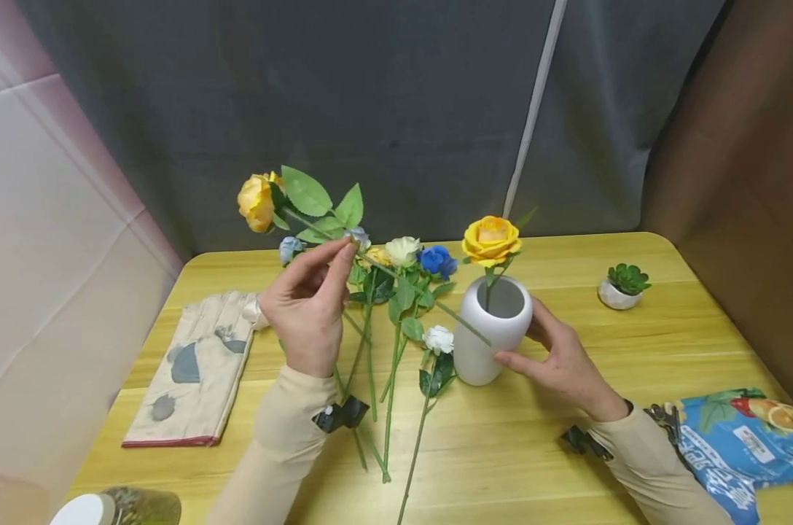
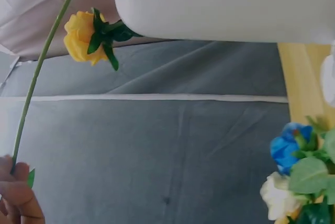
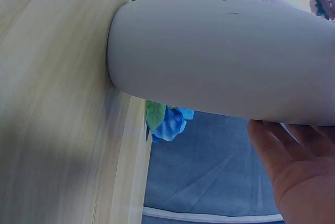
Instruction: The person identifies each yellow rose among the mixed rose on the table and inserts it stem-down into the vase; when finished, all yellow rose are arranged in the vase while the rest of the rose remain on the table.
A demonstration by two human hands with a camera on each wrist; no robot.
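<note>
My left hand (image 1: 311, 310) pinches the green stem of a yellow artificial rose (image 1: 257, 202) between thumb and fingertips. The bloom points up and left; its bare stem slants down to the right, passing in front of the white vase (image 1: 475, 357). That vase stands upright on the table with another yellow rose (image 1: 491, 240) in its mouth. With the thumb in front and fingers round the far side, my right hand (image 1: 567, 361) holds the vase. Several flowers lie between the hands, among them a blue rose (image 1: 438, 261), a cream rose (image 1: 403, 251) and a small white rose (image 1: 439, 340).
A folded cloth (image 1: 193, 372) lies at the left of the wooden table (image 1: 521, 452), with a white-lidded jar (image 1: 141, 504) at the front left. A small potted succulent (image 1: 622, 288) stands back right. A blue printed bag (image 1: 744, 445) lies by my right forearm.
</note>
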